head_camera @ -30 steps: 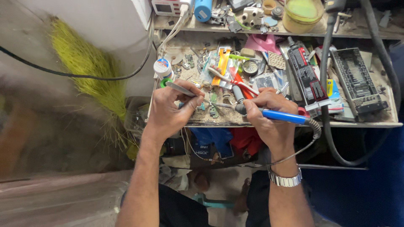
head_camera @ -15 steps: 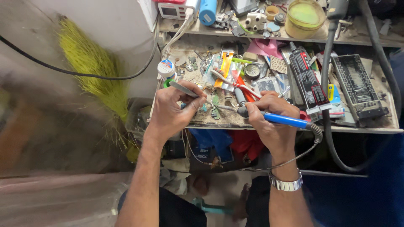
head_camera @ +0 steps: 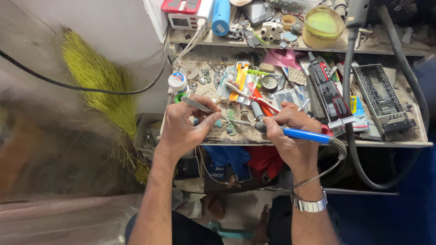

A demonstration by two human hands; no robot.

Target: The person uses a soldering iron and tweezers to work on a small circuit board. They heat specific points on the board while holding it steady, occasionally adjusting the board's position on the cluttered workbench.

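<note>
My left hand (head_camera: 184,129) grips metal tweezers (head_camera: 195,104), their tips pointing down toward a small green circuit board (head_camera: 230,124) on the worktop. My right hand (head_camera: 290,136) is closed around a blue-handled soldering iron (head_camera: 305,134), its metal tip reaching left to the same board. The iron's cable (head_camera: 334,156) curls down past my wrist, which wears a metal watch (head_camera: 309,205). Both hands rest at the front edge of the cluttered wooden bench (head_camera: 386,144).
The bench holds a red-handled toothbrush (head_camera: 247,96), an orange packet (head_camera: 240,81), a black glue tube (head_camera: 329,90), a solder reel (head_camera: 177,82) and a black circuit unit (head_camera: 379,97). A yellow-lidded jar (head_camera: 323,25) and blue cylinder (head_camera: 221,17) sit on the shelf. A green broom (head_camera: 97,86) leans at left.
The view has tilted slightly, so the bench sits a little lower in frame. Both hands stay on the tweezers and iron at the small board.
</note>
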